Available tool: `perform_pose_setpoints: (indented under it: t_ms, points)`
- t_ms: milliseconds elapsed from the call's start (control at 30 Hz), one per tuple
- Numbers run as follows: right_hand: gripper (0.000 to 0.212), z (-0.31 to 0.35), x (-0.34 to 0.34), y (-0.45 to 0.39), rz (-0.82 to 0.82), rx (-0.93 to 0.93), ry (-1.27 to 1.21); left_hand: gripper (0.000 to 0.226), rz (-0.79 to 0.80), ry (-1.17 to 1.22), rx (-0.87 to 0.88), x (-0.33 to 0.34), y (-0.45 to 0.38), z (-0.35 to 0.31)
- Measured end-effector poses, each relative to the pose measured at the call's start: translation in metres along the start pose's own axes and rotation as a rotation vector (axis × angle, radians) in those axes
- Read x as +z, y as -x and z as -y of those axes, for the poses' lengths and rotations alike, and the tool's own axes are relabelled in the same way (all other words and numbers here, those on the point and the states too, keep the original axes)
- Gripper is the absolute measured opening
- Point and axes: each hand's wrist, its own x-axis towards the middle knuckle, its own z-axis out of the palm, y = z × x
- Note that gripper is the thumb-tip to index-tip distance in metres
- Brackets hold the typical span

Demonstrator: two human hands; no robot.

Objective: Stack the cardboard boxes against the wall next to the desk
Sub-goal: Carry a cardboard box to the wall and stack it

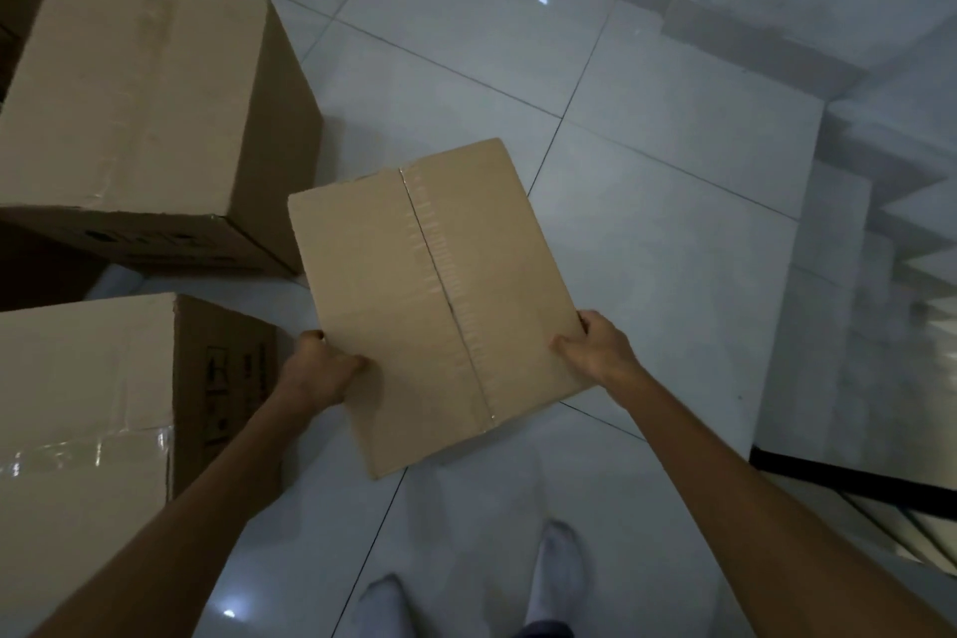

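1. A person stands on a pale tiled floor (647, 181), both bare arms stretched forward and down, holding a small cardboard box (440, 301) out in front of the body.
2. The left hand (318, 368) clasps the box's left edge near its near corner, thumb lying on the top face and the other fingers curled under out of sight.
3. The right hand (598, 345) grips the right edge the same way, thumb on top, wrist bent slightly inward.
4. The held box is taped along its centre seam and sits skewed, its far end swung toward the left; it is clear of the floor, above the tiles in front of the person's socked feet (559, 570).
5. A large taped box (150, 104) stands at the far left, just beside the held one.
6. Another big box (88, 404) stands near left, close to the left forearm.
7. At right, a stepped ledge (777, 36) runs along the floor's far edge.
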Motion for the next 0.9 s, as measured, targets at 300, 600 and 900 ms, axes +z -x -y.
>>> perform_pose_setpoints:
  t_ms: [300,600,900]
  points:
    - [0.048,-0.022,0.008,-0.004,-0.129,0.105,-0.115,0.088,-0.198,-0.248,0.329,-0.011,-0.008,-0.035]
    - [0.041,-0.014,0.002,-0.013,-0.189,-0.012,-0.178,0.099,-0.203,-0.728,0.71,-0.03,-0.056,-0.088]
    - [0.053,0.026,-0.008,-0.059,-0.431,-0.073,-0.19,0.13,-0.162,-0.763,0.555,-0.053,-0.098,-0.097]
